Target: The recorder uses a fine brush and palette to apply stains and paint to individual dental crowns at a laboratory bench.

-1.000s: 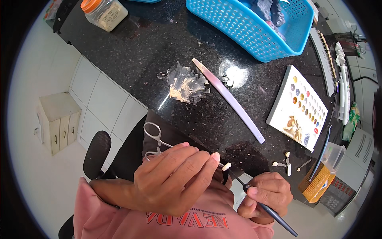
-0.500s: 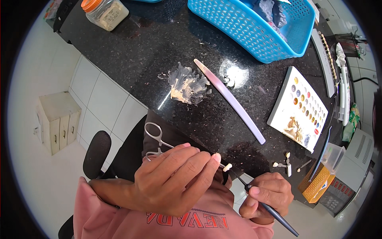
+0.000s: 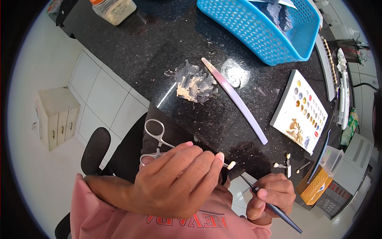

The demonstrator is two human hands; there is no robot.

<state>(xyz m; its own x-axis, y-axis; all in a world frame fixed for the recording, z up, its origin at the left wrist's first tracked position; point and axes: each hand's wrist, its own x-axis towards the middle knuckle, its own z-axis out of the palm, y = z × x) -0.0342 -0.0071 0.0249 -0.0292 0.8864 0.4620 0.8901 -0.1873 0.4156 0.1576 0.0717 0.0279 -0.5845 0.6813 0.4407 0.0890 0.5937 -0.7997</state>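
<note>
Head view, from the left: a cabinet [image 3: 59, 119] is standing on the floor, a black chair [image 3: 95, 149] is showing near the person's sleeve, and an orange-lidded jar [image 3: 118, 11] is sitting on the dark table [image 3: 159, 44]. Steel forceps [image 3: 160, 139] are running behind the left hand [image 3: 177, 179], whose grip is closing round their shank with the fingers bent together; the palm side is hiding. Beyond it, a pale smear [image 3: 187, 92] is lying on the table. Just past the left fingertips, the forceps' tip is carrying a small white tooth [image 3: 231, 165], off the table. A lilac strip [image 3: 240, 105] is lying farther back, below a blue basket [image 3: 262, 42]. The right hand [image 3: 274, 193] is pinching a dark-handled tool [image 3: 284, 218] between thumb and fingers, its grip drawn tight; the thin tip is pointing at the tooth, near but apart. Small tooth tabs [image 3: 288, 167] are lying beyond that hand, and a paint-spotted palette [image 3: 300, 113] is resting behind them.
</note>
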